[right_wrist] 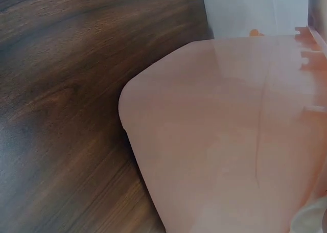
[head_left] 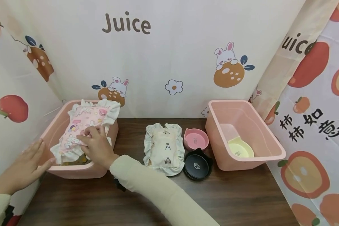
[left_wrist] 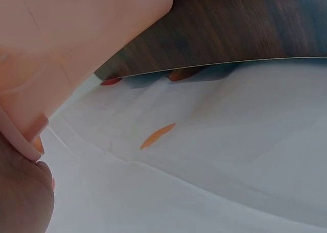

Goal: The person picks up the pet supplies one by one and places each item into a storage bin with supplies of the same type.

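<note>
My right hand (head_left: 97,146) pinches a small pink cushion (head_left: 82,121) with white ruffled edges and cartoon prints. The cushion lies tilted across the opening of the left pink plastic bin (head_left: 73,173). My left hand (head_left: 25,166) touches that bin's left rim, its fingers straight. Something with a green and yellow pattern (head_left: 83,160) shows below the cushion inside the bin; most of it is hidden. In the left wrist view, part of the left hand (left_wrist: 25,192) is against the bin's rim. The right wrist view mostly shows the bin's outer wall (right_wrist: 219,131).
A cream ruffled cushion (head_left: 166,147) lies mid-table. Beside it are a pink bowl (head_left: 196,139) and a black bowl (head_left: 197,166) with a paw print. The right pink bin (head_left: 223,150) holds a pale yellow bowl (head_left: 241,148). Printed curtains (head_left: 172,56) surround the wooden table (head_left: 228,201).
</note>
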Motion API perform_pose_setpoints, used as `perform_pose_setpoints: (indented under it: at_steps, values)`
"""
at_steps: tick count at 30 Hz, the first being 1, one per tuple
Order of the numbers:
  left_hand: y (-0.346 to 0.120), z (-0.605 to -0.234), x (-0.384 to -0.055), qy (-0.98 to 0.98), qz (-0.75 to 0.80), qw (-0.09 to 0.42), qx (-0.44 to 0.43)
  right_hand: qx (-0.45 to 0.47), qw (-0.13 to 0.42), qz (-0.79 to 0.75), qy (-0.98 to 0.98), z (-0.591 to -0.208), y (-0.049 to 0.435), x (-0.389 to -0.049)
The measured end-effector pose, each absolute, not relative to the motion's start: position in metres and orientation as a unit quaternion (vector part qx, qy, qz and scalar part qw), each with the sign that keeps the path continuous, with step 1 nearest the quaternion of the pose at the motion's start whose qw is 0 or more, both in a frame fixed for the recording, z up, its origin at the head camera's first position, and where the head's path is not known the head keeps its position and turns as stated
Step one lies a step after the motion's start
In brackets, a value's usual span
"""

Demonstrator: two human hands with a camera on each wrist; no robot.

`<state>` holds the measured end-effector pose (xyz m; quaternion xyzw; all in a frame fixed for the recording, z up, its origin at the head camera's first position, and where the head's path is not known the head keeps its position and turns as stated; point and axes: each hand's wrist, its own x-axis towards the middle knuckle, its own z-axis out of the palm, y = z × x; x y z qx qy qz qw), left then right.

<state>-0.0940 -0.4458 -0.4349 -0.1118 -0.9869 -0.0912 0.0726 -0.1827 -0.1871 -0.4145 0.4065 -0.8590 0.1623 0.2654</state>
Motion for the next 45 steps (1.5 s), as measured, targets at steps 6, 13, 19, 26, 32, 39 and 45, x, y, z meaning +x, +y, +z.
perform_pose_setpoints:
  at_steps: [6,13,19,26,32,39,45]
  values:
    - [-0.444,-0.432,-0.095,-0.987,-0.092,0.07,-0.109,0.413,0.272,0.149,-0.857,-0.416,-0.192,-0.183]
    - [-0.444,-0.433,-0.096,-0.989,-0.086,0.061,-0.105,0.416,0.255,0.127,-0.863,-0.413,-0.199,-0.182]
    - [-0.443,-0.436,-0.097,-0.988,-0.088,0.062,-0.109,0.42,0.232,0.113,-0.87,-0.416,-0.204,-0.183]
    - [-0.444,-0.435,-0.097,-0.986,-0.09,0.08,-0.111,0.426,0.22,0.103,-0.871,-0.413,-0.21,-0.186]
    - [-0.445,-0.436,-0.097,-0.987,-0.086,0.073,-0.11,0.412,0.195,0.1,-0.885,-0.402,-0.216,-0.183]
    - [-0.444,-0.437,-0.095,-0.989,-0.08,0.071,-0.1,0.438,0.024,0.032,-0.898,-0.404,-0.228,-0.179]
    - [-0.444,-0.437,-0.093,-0.988,-0.087,0.077,-0.102,0.423,-0.054,-0.001,-0.904,-0.411,-0.236,-0.178]
